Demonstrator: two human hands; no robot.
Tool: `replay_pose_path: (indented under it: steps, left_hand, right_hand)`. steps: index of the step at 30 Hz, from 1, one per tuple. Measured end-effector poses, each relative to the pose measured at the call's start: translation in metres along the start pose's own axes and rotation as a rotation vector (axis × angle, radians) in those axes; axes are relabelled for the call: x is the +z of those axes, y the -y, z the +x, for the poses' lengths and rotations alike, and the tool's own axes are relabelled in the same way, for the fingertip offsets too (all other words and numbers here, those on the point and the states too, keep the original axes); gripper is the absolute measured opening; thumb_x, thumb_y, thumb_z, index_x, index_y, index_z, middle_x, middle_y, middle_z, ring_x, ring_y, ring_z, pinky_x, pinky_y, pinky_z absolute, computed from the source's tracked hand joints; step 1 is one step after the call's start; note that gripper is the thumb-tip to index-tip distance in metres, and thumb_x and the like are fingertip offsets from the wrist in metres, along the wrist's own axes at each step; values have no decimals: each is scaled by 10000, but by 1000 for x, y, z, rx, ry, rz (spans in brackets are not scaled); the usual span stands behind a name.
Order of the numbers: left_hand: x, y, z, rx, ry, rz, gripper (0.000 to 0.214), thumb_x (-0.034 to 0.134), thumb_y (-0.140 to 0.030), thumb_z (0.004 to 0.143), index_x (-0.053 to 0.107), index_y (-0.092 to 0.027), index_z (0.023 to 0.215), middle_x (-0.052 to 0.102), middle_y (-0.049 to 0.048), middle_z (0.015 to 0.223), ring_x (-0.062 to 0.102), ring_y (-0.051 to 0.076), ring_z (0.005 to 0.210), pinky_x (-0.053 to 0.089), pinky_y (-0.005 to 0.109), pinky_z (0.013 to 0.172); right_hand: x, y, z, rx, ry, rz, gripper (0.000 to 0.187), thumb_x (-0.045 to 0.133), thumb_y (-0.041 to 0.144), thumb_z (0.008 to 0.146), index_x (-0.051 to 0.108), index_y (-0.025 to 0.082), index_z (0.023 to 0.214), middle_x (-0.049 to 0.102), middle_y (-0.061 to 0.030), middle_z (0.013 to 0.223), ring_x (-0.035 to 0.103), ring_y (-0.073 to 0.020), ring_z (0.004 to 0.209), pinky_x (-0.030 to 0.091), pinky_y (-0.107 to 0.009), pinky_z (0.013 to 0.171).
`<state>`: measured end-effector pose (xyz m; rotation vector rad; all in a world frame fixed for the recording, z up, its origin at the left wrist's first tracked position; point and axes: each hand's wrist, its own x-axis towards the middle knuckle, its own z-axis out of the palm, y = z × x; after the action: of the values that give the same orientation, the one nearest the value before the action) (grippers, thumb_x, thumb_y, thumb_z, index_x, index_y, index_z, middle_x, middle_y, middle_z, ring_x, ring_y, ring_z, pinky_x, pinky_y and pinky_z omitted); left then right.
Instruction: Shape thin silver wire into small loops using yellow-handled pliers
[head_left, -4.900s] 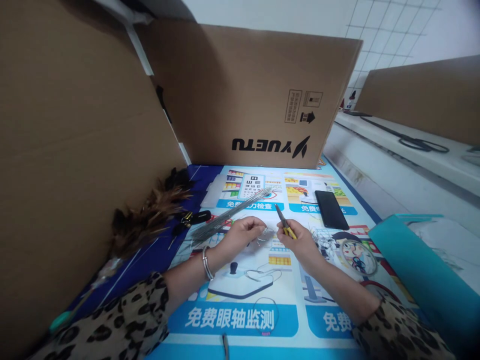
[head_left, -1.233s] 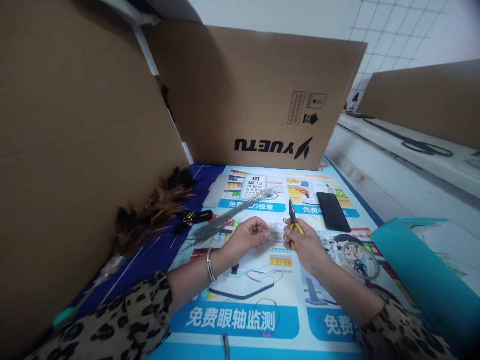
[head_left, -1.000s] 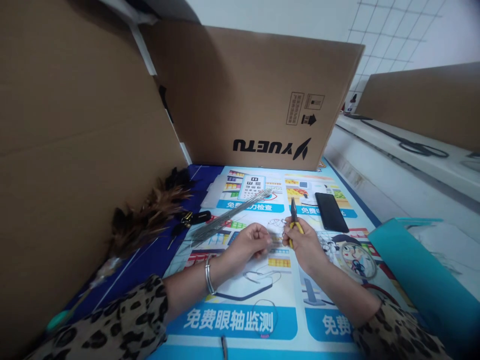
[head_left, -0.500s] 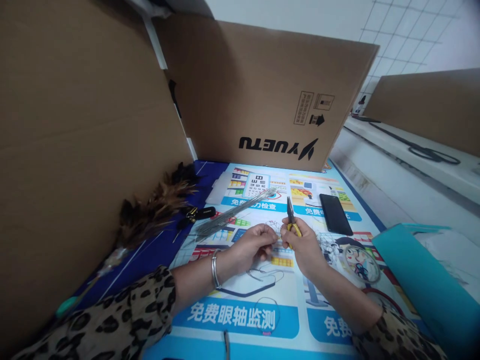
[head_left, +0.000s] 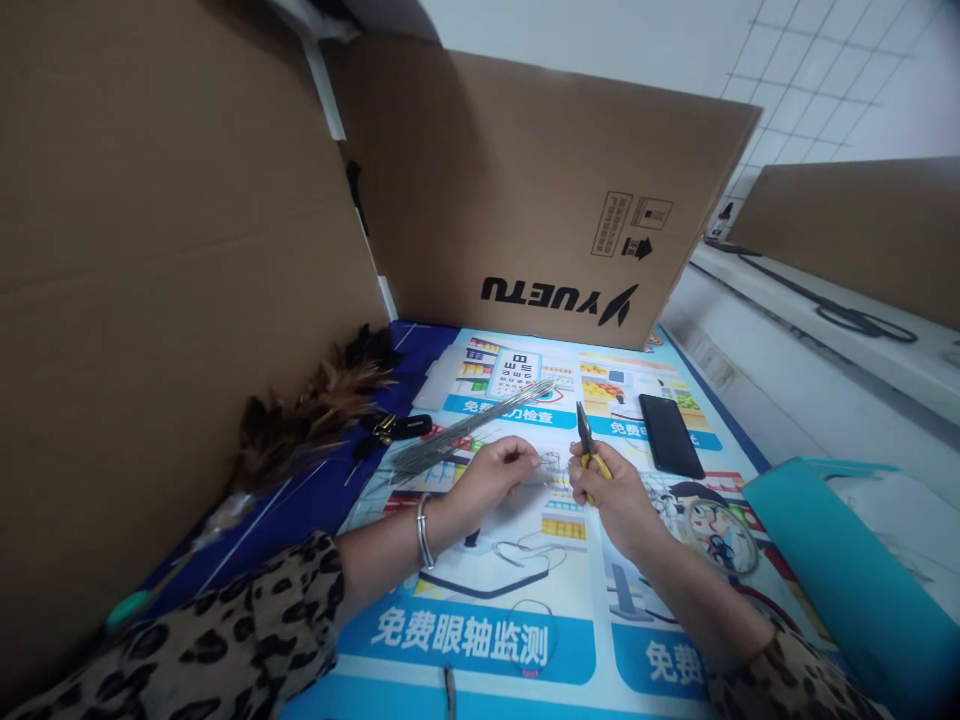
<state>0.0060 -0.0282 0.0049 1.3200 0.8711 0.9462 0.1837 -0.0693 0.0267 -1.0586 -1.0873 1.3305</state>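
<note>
Near the middle of the table, my right hand (head_left: 619, 500) is closed around a pair of pliers (head_left: 596, 468) with yellow handles. Their dark pointed jaws aim up and away from me. My left hand (head_left: 495, 480) is closed in a pinch just to the left, apart from the right one. A thin wire (head_left: 551, 482) shows faintly at its fingertips, in the gap between the hands; its exact shape is hard to make out. Beyond the left hand lies a bundle of straight silvery wires (head_left: 472, 432). Loose bent wire (head_left: 529, 552) lies below the hands.
A black phone (head_left: 671, 436) lies right of the pliers. At right are a round clear dish (head_left: 724, 535) and a teal box (head_left: 847, 580). Brown feathers (head_left: 300, 410) and a black key fob (head_left: 411, 427) lie at left. Cardboard panels (head_left: 540, 190) stand behind and left.
My hands have moved apart: the left slightly left and up, the right slightly right with the pliers. The gap between them is wider, and the view has shifted slightly.
</note>
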Motion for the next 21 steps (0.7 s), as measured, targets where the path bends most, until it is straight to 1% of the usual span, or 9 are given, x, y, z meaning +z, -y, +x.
replay_pose_path:
  steps: [3,6,13,18,21]
  left_hand:
    - [1,0,0,4,4,-9,185,583,-333,766,547,-154,797,483,-18,666,389,66,525,296,197,478]
    - [0,0,1,13,-9,-28,190,603,-325,748,553,-155,819,503,-14,694,396,66,533,296,194,480]
    - [-1,-2,2,14,24,-8,198,616,-333,737,595,-141,778,503,-19,638,391,69,533,301,199,496]
    - [0,-5,1,0,8,30,161,602,-307,736,597,-146,744,481,-35,567,378,70,498,290,200,484]
    - [0,-7,0,-4,1,77,142,580,-286,743,595,-146,723,478,-36,551,382,72,493,294,200,486]
  right_hand:
    - [0,0,0,11,7,4,212,627,214,710,559,214,911,498,34,716,408,-71,530,329,-239,510]
    - [0,1,0,23,41,34,223,624,201,707,559,214,919,503,27,733,416,-73,533,330,-240,510]
    - [-1,-1,0,21,58,20,222,612,203,722,548,209,935,492,28,746,410,-67,532,334,-239,517]
    - [-1,-2,1,-27,-6,-107,216,599,213,733,540,218,942,485,42,714,409,-72,550,348,-234,543]
    - [-2,1,3,-68,-74,-212,246,620,220,712,538,220,943,505,32,743,454,-92,624,380,-236,593]
